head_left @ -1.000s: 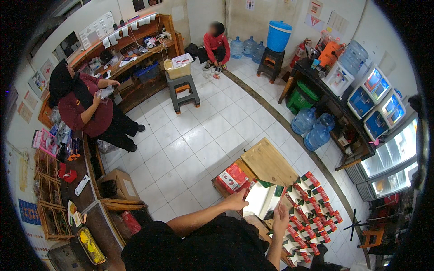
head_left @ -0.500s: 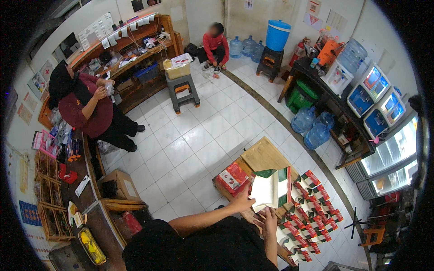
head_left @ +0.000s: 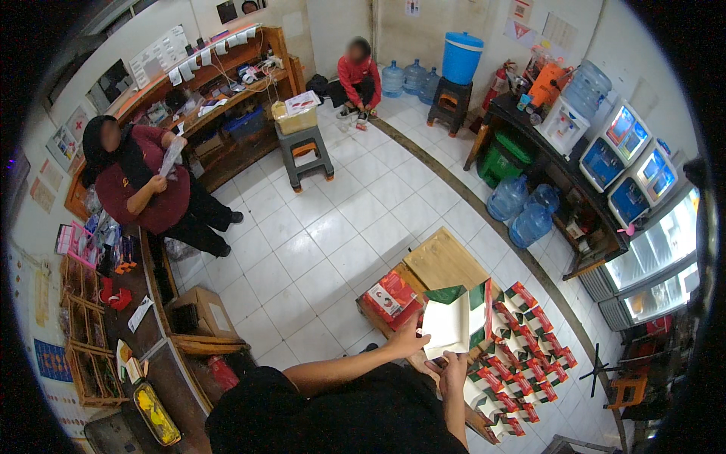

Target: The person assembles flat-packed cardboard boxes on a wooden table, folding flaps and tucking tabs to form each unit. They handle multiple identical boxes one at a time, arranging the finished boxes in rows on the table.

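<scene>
A partly folded cardboard box (head_left: pixel 446 324) with a white inside and green and red flaps is held in front of me, above a low wooden table (head_left: pixel 448 261). My left hand (head_left: pixel 408 340) grips its left edge, the thumb lying on the white inner face. At the near edge, my right hand (head_left: pixel 452 369) pinches the card, its lower fingers partly hidden. Just left of the box lies a stack of flat red printed cartons (head_left: pixel 392 296). Several opened red and green boxes (head_left: pixel 529 349) crowd together to the right of my hands.
A co-worker (head_left: pixel 144 174) stands at the left holding a clear plastic bag (head_left: pixel 173 157). Another person in red (head_left: pixel 357 82) sits on the floor at the back. A grey stool (head_left: pixel 306 155) carries a yellowish box. Blue water bottles (head_left: pixel 529 216) stand right of the table.
The box has tilted slightly, showing more of its white inside, and my right fingers have shifted at its near edge. The co-worker at left has turned and lifted the plastic bag.
</scene>
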Motion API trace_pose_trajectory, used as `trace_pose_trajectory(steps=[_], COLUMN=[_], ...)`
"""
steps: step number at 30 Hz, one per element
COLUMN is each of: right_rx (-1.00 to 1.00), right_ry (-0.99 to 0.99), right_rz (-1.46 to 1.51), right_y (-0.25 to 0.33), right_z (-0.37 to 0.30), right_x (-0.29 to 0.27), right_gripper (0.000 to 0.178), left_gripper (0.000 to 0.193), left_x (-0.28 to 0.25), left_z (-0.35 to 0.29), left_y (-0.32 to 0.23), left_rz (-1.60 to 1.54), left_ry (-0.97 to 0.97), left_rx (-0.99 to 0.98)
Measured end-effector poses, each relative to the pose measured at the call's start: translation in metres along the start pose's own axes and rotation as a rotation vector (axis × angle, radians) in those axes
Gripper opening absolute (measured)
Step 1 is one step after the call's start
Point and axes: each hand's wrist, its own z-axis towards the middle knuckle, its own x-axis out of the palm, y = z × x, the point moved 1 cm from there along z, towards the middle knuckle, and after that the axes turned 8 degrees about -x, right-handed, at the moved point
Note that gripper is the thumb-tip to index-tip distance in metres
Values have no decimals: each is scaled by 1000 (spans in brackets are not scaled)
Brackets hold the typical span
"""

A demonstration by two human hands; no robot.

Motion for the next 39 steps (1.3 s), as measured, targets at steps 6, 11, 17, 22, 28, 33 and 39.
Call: trace_pose_trajectory(steps=[6, 11, 17, 22, 28, 33, 39], right_rx=[-101, -67, -99, -95, 31, 19, -15], right_ry=[70, -27, 126, 132, 167, 227, 340], right_rz=[-240, -290, -359, -387, -424, -351, -298], right_y=[-18, -16, -11, -1, 29, 40, 43], right_z=[12, 7, 16, 15, 5, 0, -1], right_x=[-25, -34, -40, -45, -47, -48, -51], right_gripper=[49, 58, 64, 64, 63, 67, 75], left_gripper=[88, 79, 57, 68, 85, 89, 87], left_x=[-14, -40, -52, -60, -72, -80, -86], left_z=[11, 17, 14, 20, 21, 19, 21], left_y=[-3, -4, -4, -2, -5, -15, -23], left_rz=[20, 161, 357, 369, 407, 181, -137], left_ry=[-216, -294, -149, -29, 265, 513, 683], left_rx=[37, 233, 77, 85, 195, 115, -116])
